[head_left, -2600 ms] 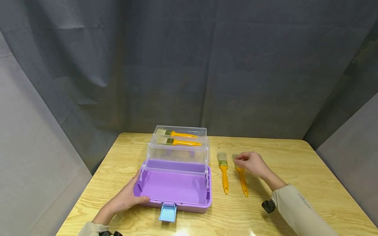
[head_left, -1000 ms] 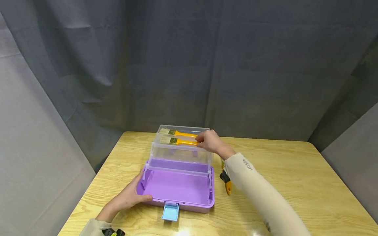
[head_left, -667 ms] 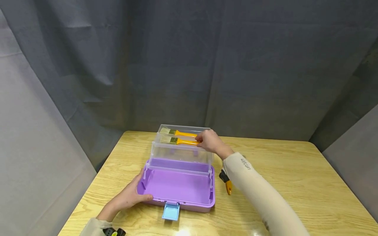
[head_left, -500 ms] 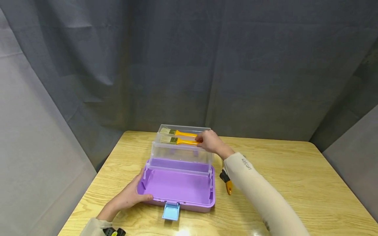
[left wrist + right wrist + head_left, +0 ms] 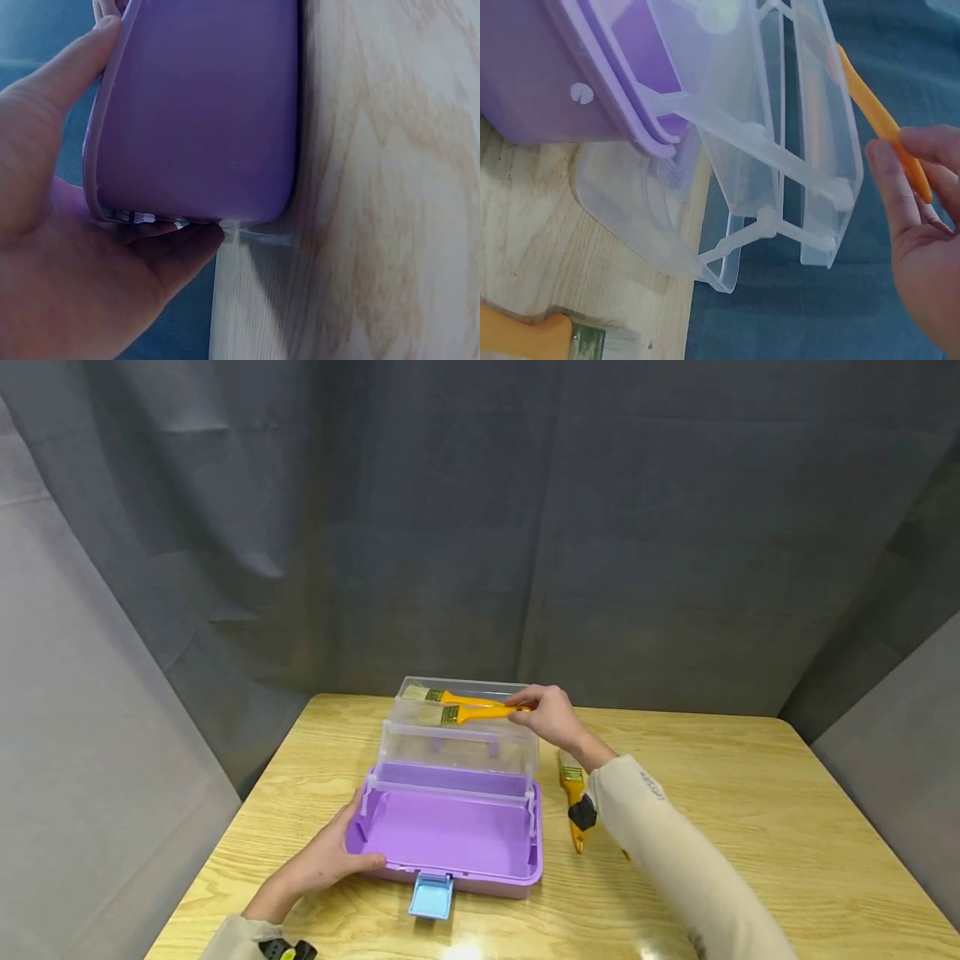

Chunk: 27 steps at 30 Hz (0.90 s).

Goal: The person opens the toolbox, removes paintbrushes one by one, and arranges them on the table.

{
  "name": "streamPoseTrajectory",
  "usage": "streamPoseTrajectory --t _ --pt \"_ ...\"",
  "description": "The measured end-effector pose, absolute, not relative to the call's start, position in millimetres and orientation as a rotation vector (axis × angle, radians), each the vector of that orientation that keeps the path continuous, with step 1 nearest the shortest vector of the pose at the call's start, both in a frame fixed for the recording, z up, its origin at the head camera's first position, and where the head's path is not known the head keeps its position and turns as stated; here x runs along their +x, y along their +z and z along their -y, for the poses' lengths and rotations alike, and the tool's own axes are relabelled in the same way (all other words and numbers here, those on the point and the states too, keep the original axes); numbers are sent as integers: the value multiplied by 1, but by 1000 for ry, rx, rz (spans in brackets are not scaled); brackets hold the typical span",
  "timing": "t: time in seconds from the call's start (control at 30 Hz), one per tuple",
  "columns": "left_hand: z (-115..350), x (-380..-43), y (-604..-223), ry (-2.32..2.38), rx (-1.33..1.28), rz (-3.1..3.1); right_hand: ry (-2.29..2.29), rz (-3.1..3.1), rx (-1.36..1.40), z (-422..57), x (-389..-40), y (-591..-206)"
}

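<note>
My right hand pinches the end of an orange-handled paintbrush, raised slightly at the handle over the clear front tray, bristles toward the left. In the right wrist view that orange handle sticks out past the tray's side, between thumb and fingers. A second paintbrush lies in the rear tray. The trays belong to an opened purple toolbox. My left hand holds the toolbox's left end; in the left wrist view its thumb lies on the rim and its fingers go round the far side.
Right of the toolbox, a paintbrush lies on the wooden table, partly behind the right wrist. Another handle tip peeks out below the sleeve. The toolbox's blue latch hangs down in front. A dark curtain stands behind.
The right hand went from a brush on the table to the front tray, then drew that tray's paintbrush up and rightward. The left hand has stayed on the toolbox.
</note>
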State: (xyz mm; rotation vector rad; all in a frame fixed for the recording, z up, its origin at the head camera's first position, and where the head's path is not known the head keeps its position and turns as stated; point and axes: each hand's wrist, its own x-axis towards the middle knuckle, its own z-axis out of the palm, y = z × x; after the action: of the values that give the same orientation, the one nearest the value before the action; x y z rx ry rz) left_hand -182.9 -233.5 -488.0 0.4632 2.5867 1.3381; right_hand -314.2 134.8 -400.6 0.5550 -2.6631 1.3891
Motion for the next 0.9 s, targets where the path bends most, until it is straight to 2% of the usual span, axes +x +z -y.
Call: streamPoseTrajectory --t 0.53,0.9 --pt "235 -184 -486 1407 541 -2573 1874 2457 320 -184 -298 -398" --pt "234 -181 -488 1350 475 -2591 2278 2169 394 -238 -272 -389"
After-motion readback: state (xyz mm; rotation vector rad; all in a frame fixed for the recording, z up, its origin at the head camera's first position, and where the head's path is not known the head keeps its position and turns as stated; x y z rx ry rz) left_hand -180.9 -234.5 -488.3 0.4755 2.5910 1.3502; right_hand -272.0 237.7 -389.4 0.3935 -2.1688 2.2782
